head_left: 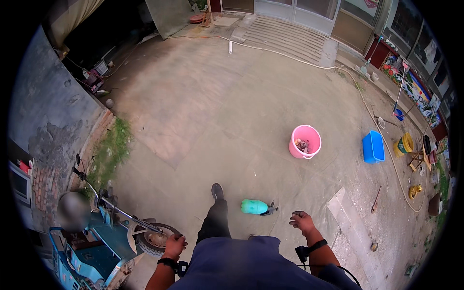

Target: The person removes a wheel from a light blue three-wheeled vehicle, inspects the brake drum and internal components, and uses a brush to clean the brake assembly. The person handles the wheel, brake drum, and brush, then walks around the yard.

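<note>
My left hand (175, 246) hangs beside the front wheel of a blue three-wheeled cart (92, 241); its fingers are loosely bent, thumb apart, and nothing shows in them. To the right, my right hand (302, 221) is held out over the ground, with half-curled fingers set apart and no object visible in it. Nearest to it is a green spray bottle (253, 207) with a dark sprayer head pointing toward that hand; a gap separates the two. Farther ahead stands a pink bucket (292, 147) with small brownish pieces in the bottom.
A blue rectangular bin (373, 147) and a yellow bucket (403, 145) stand on the right. A long pale hose (369, 106) curves along that side. Ridged steps (285, 38) lead to doors at the far end. Grass (111, 150) borders the left wall.
</note>
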A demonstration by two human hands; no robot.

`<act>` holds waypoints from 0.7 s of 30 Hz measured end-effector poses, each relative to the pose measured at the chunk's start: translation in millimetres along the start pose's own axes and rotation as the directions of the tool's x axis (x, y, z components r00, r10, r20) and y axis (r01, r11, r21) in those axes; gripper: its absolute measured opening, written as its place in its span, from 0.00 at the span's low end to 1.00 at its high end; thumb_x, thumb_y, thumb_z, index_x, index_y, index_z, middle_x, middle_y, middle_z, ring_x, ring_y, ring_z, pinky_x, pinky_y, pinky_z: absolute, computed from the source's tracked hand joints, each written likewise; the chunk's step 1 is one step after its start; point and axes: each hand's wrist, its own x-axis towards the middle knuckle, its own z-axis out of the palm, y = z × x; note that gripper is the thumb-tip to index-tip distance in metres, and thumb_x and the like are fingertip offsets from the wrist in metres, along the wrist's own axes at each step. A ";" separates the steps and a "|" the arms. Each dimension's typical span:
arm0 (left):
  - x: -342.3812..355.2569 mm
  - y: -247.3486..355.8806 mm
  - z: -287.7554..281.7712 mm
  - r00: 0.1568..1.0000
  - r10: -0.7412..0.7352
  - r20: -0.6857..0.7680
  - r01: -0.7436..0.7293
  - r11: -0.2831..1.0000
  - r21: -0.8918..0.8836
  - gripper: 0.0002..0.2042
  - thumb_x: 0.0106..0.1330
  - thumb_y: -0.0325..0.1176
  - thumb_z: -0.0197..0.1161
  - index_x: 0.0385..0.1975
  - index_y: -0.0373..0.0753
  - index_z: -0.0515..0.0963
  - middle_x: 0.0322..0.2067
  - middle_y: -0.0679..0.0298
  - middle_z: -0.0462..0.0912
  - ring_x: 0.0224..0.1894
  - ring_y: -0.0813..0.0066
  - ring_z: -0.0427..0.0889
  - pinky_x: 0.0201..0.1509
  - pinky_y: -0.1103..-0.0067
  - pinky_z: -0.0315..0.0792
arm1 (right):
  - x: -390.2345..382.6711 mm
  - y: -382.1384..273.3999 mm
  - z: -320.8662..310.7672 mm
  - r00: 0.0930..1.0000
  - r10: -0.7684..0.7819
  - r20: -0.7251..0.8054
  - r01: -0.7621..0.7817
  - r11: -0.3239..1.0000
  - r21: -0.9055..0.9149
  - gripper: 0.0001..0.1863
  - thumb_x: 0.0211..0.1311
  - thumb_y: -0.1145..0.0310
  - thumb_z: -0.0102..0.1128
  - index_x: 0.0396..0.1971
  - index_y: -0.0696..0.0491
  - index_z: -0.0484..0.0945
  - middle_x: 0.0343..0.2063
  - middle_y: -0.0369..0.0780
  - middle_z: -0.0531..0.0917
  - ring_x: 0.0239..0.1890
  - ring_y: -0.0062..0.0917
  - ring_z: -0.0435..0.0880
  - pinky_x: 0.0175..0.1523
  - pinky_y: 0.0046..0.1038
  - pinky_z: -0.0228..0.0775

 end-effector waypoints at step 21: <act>326.2 400.3 -40.5 0.999 0.051 -0.005 -0.051 0.993 -0.103 0.19 0.70 0.34 0.60 0.55 0.29 0.73 0.45 0.54 0.83 0.40 0.68 0.86 0.39 0.75 0.79 | 275.6 -365.3 136.5 0.998 0.032 -0.058 -0.033 0.999 -0.024 0.20 0.67 0.64 0.61 0.53 0.60 0.76 0.39 0.42 0.85 0.35 0.31 0.88 0.37 0.28 0.78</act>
